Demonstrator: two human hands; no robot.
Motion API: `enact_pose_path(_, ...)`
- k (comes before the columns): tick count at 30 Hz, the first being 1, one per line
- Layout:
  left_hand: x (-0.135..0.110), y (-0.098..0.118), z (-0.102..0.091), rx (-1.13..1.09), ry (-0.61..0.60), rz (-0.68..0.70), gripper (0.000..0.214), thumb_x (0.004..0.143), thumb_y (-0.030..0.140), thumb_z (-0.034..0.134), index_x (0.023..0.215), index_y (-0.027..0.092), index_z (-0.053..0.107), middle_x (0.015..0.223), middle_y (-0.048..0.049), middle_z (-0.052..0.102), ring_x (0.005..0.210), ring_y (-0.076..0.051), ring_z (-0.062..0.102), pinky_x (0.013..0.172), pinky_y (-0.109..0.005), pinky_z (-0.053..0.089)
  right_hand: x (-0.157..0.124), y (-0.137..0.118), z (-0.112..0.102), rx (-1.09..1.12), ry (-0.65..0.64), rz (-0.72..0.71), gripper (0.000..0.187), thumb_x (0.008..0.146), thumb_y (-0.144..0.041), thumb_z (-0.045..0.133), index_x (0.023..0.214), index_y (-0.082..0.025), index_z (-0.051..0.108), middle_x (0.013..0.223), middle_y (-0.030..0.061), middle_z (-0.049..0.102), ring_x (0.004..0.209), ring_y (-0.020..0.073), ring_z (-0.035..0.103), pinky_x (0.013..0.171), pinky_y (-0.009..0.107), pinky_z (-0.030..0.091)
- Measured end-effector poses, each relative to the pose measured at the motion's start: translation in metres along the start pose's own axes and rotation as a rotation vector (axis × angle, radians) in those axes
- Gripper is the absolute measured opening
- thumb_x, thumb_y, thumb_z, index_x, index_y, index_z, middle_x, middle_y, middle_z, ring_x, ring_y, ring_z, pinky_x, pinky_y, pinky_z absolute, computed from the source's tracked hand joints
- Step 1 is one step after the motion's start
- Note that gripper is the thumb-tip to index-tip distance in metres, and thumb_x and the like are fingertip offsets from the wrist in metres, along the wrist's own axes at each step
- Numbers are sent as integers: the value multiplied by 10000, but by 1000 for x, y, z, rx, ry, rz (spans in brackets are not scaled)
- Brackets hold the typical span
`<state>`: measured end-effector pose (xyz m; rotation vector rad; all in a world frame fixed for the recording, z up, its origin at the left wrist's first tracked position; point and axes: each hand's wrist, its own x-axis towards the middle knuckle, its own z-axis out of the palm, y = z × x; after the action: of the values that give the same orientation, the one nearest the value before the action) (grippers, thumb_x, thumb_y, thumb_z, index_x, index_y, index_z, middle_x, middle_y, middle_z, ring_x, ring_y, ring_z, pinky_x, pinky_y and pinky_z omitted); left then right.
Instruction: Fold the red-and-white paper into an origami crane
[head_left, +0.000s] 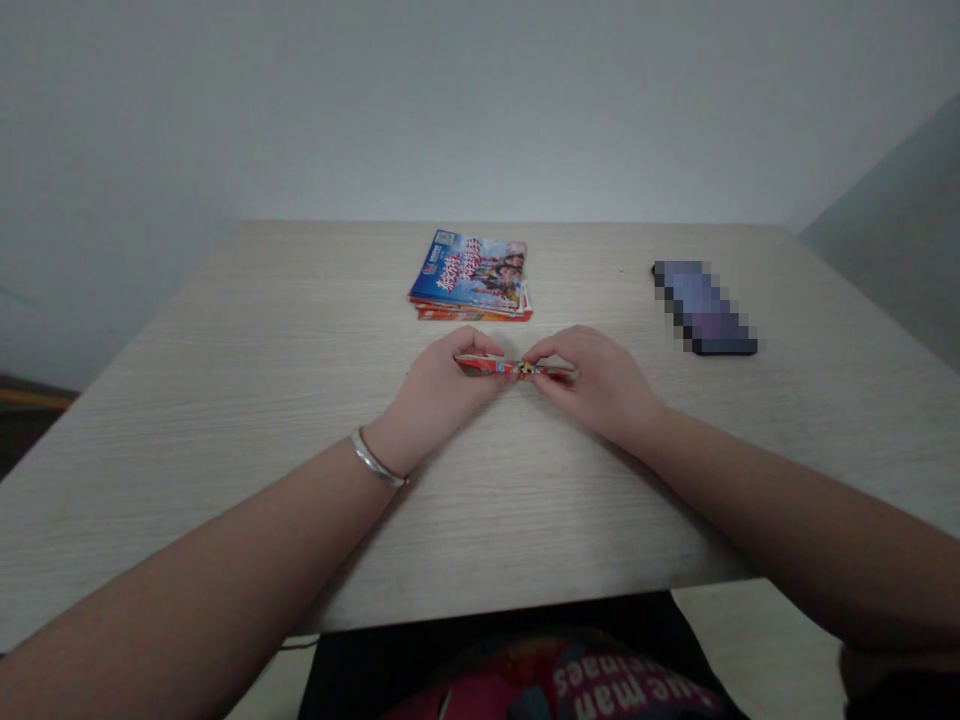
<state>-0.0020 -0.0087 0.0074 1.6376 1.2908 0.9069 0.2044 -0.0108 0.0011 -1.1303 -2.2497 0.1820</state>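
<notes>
Both hands meet over the middle of the table, pinching one narrow strip of folded printed paper (487, 364), red and white with a small colourful picture. My left hand (442, 380) is closed on its left part, thumb on the near side and fingers behind. The right part is gripped between the thumb and fingers of my right hand (592, 375). Much of the paper is hidden by the fingers. Just beyond the hands lies a stack of printed leaflets (471, 275), the top one blue with red and white lettering and pictured people.
A dark phone-like device (705, 307), blurred by pixels, lies at the right of the pale wood-grain table (247, 400). A wall (480, 120) stands behind the table's far edge. The near edge runs in front of my lap.
</notes>
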Motion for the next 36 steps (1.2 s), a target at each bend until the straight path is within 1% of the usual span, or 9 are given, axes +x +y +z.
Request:
enact_pose_path(5, 1, -4, -1, -20, -59, 38, 231, 753, 302, 771, 931, 176, 695, 901, -26, 745, 772, -155, 666, 747, -304, 521, -2, 3, 4, 73, 50, 31, 155, 834, -279, 704, 980, -245, 667, 932, 29, 749, 895, 223, 677, 820, 373, 506)
enact_pose_path(8, 1, -3, -1, -8, -49, 55, 228, 746, 312, 777, 913, 176, 702, 932, -32, 746, 826, -164, 675, 813, -323, 531, -2, 4, 4, 66, 43, -40, 27, 858, -232, 658, 879, -243, 669, 883, 19, 747, 876, 212, 674, 831, 366, 506)
enact_pose_path(10, 1, -3, -1, -26, -69, 84, 187, 757, 309, 764, 872, 178, 697, 915, -25, 745, 830, -160, 676, 836, -323, 535, -2, 2, 2, 63, 30, -53, 60, 857, -195, 632, 827, -238, 661, 909, 23, 753, 890, 209, 678, 850, 367, 508)
enact_pose_path(14, 1, -7, -3, -17, -139, 107, 104, 790, 277, 714, 802, 178, 688, 831, -16, 736, 765, -147, 663, 761, -293, 537, -1, -1, -1, 37, -64, -39, 89, 854, -189, 618, 778, -225, 646, 1001, 46, 759, 955, 228, 681, 876, 385, 509)
enact_pose_path(17, 2, -9, -4, 85, -121, 122, 71, 800, 248, 687, 785, 179, 686, 813, -14, 722, 755, -148, 649, 710, -275, 516, 0, -1, -1, 39, -115, -21, 82, 867, -219, 636, 788, -223, 656, 983, 42, 760, 950, 231, 678, 878, 390, 502)
enact_pose_path(21, 1, -9, -2, 196, -56, 162, 98, 780, 224, 694, 860, 184, 654, 845, -2, 708, 758, -144, 637, 694, -261, 498, -1, 2, 3, 136, -103, 47, 76, 851, -257, 688, 788, -226, 663, 939, 27, 763, 910, 218, 684, 857, 381, 504)
enact_pose_path(25, 0, -7, -2, 292, -88, 222, 74, 798, 219, 673, 864, 188, 661, 824, 5, 698, 747, -141, 626, 675, -251, 474, -1, 2, 6, 189, -76, 164, 42, 812, -231, 704, 843, -233, 675, 872, 13, 753, 808, 195, 680, 756, 343, 506)
enact_pose_path(31, 3, -7, -4, 375, -150, 328, 38, 807, 181, 674, 808, 200, 707, 795, 9, 706, 750, -150, 623, 725, -283, 465, 1, 1, 5, 110, -103, -5, 52, 805, -191, 681, 773, -218, 651, 903, 31, 748, 897, 220, 666, 878, 384, 471)
enact_pose_path(36, 3, -6, -3, 448, -146, 349, 35, 800, 191, 716, 767, 201, 710, 764, 5, 700, 756, -167, 617, 730, -305, 451, 2, 1, 5, 146, -131, 18, 68, 807, -179, 684, 755, -198, 645, 888, 52, 738, 876, 221, 654, 875, 395, 464)
